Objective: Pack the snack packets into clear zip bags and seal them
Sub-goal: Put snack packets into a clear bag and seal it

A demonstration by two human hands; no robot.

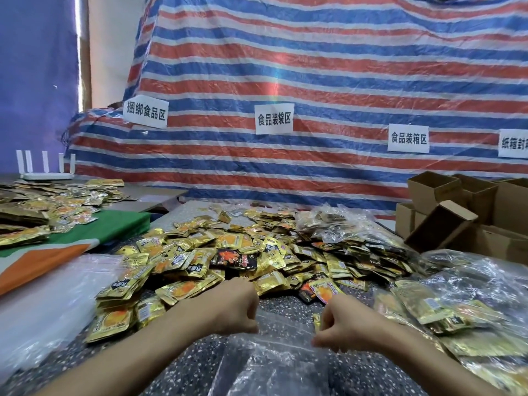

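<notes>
A clear zip bag (pixel 281 352) lies on the speckled table in front of me, its mouth facing away from me. My left hand (pixel 235 308) pinches the bag's top edge at its left corner. My right hand (pixel 341 324) pinches the same edge at its right corner, fingers curled. Beyond the hands spreads a big heap of gold snack packets (pixel 228 252), with a black and red packet (pixel 234 260) on top. Whether the bag holds packets is hard to tell through the crinkled plastic.
Filled clear bags (pixel 457 310) lie at the right. A stack of empty clear bags (pixel 51 304) sits at the left. Cardboard boxes (pixel 463 212) stand at the back right. More gold packets (pixel 43 207) cover a green and orange cloth at the left. A striped tarp hangs behind.
</notes>
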